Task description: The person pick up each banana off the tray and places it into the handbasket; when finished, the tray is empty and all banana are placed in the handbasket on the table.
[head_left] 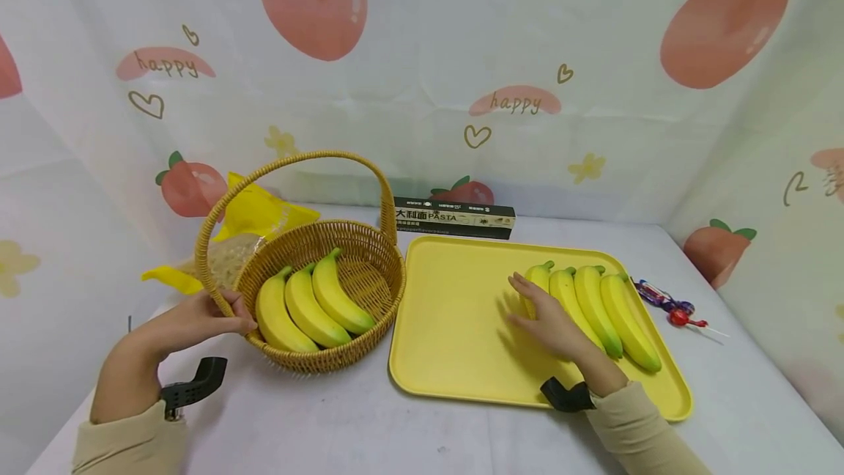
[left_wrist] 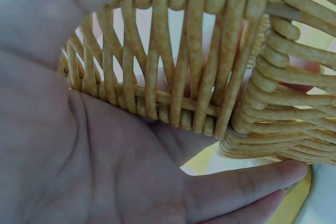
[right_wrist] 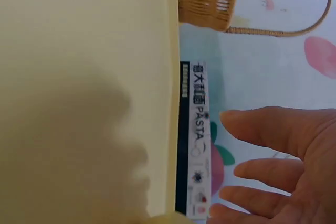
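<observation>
A wicker basket with a tall handle stands at the left and holds three bananas. My left hand grips its near-left rim where the handle joins. In the left wrist view the palm cups the woven wall. To the right lies a yellow tray with several bananas side by side. My right hand rests with straight fingers on the leftmost banana. In the right wrist view the fingers are spread over the tray.
A black pasta box lies behind the tray, also seen as the pasta box. A yellow bag and a clear bag sit behind the basket. Lollipops lie right of the tray. Printed cloth walls surround the table.
</observation>
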Tool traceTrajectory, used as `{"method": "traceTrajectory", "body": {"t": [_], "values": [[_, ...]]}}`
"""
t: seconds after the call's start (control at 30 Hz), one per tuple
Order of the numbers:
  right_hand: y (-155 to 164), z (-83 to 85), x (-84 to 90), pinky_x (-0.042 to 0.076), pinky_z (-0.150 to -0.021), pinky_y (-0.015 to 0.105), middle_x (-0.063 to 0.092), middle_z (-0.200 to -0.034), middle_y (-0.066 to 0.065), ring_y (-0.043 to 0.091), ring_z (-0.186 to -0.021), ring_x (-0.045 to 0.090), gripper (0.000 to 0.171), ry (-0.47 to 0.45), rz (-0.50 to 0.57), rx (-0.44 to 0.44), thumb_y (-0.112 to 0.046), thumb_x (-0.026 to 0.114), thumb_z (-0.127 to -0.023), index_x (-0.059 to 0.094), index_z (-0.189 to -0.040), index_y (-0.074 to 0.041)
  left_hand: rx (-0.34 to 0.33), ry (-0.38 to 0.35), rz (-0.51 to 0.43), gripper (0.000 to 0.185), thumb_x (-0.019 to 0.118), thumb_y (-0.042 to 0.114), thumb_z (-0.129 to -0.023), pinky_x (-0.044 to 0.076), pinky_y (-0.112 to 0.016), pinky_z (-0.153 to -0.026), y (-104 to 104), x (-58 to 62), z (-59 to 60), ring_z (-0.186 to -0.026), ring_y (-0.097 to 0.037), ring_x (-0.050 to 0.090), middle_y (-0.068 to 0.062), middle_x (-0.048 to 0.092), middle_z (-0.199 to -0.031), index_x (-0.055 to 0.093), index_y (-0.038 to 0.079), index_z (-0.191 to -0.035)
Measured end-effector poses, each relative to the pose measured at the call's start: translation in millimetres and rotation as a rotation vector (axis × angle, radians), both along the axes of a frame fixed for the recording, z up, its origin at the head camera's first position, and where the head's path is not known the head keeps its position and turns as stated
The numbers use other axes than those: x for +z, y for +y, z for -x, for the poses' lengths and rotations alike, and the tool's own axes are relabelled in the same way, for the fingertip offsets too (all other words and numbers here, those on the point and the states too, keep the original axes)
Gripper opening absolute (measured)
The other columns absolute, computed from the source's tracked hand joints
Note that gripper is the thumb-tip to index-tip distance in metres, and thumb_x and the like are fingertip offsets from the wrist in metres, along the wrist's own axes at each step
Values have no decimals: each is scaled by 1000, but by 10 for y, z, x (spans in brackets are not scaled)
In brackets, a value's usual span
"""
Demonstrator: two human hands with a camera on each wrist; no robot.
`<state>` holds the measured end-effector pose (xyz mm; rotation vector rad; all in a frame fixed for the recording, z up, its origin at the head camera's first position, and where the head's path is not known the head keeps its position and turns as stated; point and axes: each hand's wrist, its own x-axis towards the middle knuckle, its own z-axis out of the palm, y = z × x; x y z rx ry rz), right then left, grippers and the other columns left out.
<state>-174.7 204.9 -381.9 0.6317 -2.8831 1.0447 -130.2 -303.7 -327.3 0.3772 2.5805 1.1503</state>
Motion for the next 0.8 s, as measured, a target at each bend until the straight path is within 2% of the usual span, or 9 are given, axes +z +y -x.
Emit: {"method": "traceTrajectory", "body": {"t": [0.2, 0.33, 0.53, 0.8], "values": [[74, 44, -5, 28, -104, 59, 26, -145, 33, 50, -132, 26, 59, 25, -41, -84, -5, 59, -88, 32, -138, 13, -7, 4, -7, 21, 61, 22, -88, 43, -26, -71, -1, -7, 3, -78, -16, 52, -11, 59, -77, 56, 3, -80], [104, 78, -62, 27, -104, 59, 22, -146, 35, 51, -132, 24, 61, 8, -72, -66, -3, 59, -87, 30, -138, 14, 9, -6, -1, 23, 62, 23, -88, 43, -27, -71, 3, -9, -3, -78, -15, 52, -12, 59, -77, 56, 2, -81], [109, 88, -94, 32, -100, 59, 17, -146, 36, 52, -131, 24, 63, 31, -102, -47, 4, 60, -84, 28, -138, 15, -1, -2, 3, 23, 61, 23, -88, 43, -27, -71, 6, 1, 2, -78, -14, 51, -12, 58, -77, 56, 2, -81], [106, 85, -109, 36, -98, 58, 15, -147, 36, 52, -132, 22, 63, 26, -98, -27, 8, 59, -83, 29, -138, 15, 3, -3, 1, 22, 62, 23, -88, 43, -27, -70, 5, -10, 6, -78, -16, 52, -10, 59, -76, 57, 2, -81]]}}
